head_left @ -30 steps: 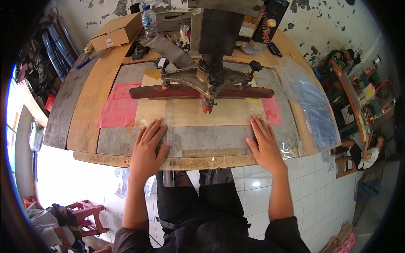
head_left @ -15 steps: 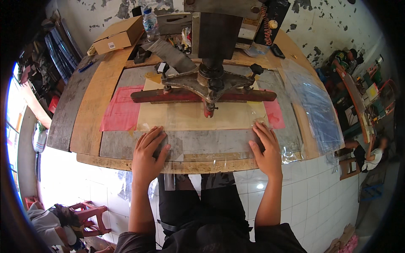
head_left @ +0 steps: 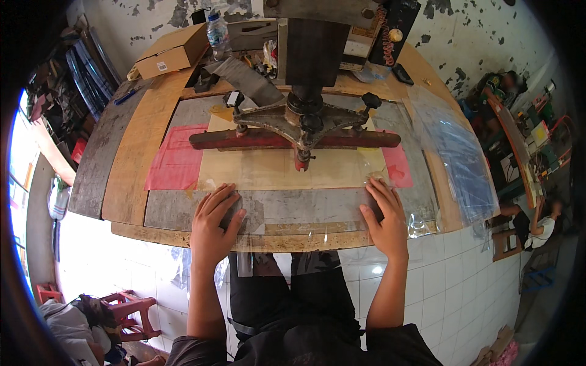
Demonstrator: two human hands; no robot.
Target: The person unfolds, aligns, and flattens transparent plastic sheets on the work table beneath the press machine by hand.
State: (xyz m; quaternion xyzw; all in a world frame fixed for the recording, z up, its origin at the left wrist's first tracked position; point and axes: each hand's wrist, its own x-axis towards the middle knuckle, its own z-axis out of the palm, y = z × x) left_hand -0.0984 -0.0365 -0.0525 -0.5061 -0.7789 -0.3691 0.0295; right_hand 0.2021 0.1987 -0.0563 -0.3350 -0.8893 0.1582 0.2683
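My left hand (head_left: 215,221) rests palm down on a clear plastic sheet (head_left: 293,210), fingers stretched forward. On the sheet's other side my right hand (head_left: 386,219) presses it too, fingertips at the right end of a cream panel (head_left: 268,174). The sheet spans between both hands and hangs over the table's front edge. Beyond my fingers, a press head with a long red-brown bar (head_left: 256,139) sits low over the panel. I cannot tell whether the bar touches it. Pink sheets (head_left: 174,155) show at the panel's left and right ends.
A stack of clear bluish plastic sheets (head_left: 455,155) lies at the table's right. At the back stand a cardboard box (head_left: 171,52), a water bottle (head_left: 217,36) and loose tools (head_left: 259,64). A dark phone (head_left: 402,74) lies back right. Other people sit around the room, near a red stool (head_left: 131,314).
Both my hands, the plastic sheet and the press look the same as before. The person at lower left has shifted slightly.
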